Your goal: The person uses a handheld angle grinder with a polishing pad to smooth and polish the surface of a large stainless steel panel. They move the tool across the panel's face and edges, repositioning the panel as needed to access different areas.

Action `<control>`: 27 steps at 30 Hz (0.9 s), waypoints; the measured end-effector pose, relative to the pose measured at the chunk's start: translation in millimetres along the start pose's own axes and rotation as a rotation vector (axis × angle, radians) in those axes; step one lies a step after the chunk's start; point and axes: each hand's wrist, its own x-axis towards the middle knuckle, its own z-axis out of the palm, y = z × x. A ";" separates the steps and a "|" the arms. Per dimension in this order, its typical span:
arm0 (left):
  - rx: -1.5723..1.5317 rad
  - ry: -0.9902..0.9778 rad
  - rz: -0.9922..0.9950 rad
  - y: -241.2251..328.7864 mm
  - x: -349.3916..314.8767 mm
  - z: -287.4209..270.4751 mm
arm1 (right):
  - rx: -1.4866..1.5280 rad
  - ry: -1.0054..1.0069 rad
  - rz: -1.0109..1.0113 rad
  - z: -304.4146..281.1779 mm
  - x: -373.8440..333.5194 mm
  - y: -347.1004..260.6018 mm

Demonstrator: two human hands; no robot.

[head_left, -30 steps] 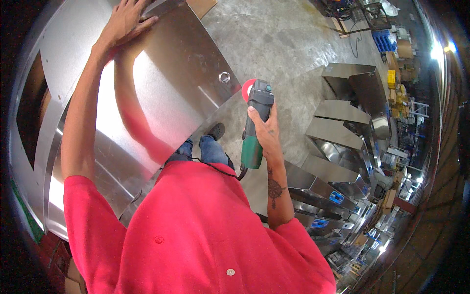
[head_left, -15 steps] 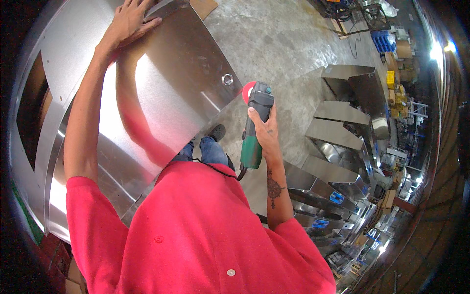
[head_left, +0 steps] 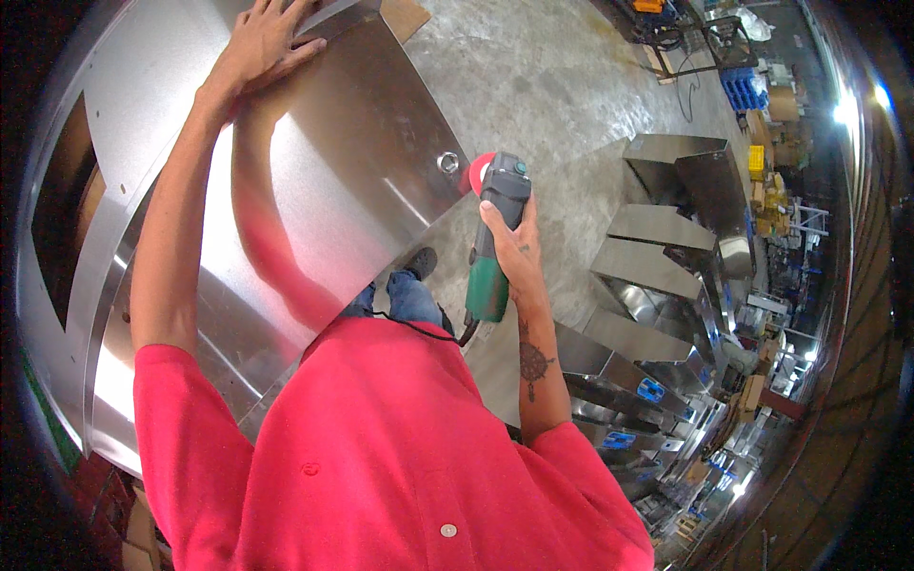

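A green and black angle grinder [head_left: 494, 252] is gripped in my right hand [head_left: 516, 246], thumb along its body. Its red disc [head_left: 483, 173] stands at the right corner of a shiny sheet-metal panel [head_left: 352, 143]; whether disc and metal touch I cannot tell. Close to that corner the panel has a round hole with a raised rim [head_left: 447, 163]. My left hand [head_left: 267, 48] lies on the panel's far part, its fingers stretched out and partly cut off by the upper picture edge. From the grinder's lower end a black cord [head_left: 466, 333] runs toward my waist.
Several bent sheet-metal housings [head_left: 657, 262] stand on the concrete floor [head_left: 533, 86] to my right. Farther off are a blue crate [head_left: 743, 88], a yellow bin [head_left: 757, 158] and a black metal frame [head_left: 719, 43]. My shoe [head_left: 422, 263] is below the panel's edge.
The grinder has shifted slightly left and up in the picture, bringing its disc closer to the panel's corner. My left hand remains on the metal.
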 end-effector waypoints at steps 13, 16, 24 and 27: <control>-0.036 0.030 -0.008 1.0 -5.3 7.8 | 0.025 -0.011 -0.027 18.2 14.0 -5.1; -0.028 0.031 0.002 4.6 -5.3 7.0 | 0.022 -0.002 -0.033 11.9 16.9 6.6; -0.017 0.000 -0.013 5.2 -4.7 3.5 | 0.036 0.026 0.035 0.4 5.5 14.7; -0.035 -0.007 -0.009 8.5 -2.4 0.4 | 0.022 0.044 0.054 -7.2 -0.7 19.7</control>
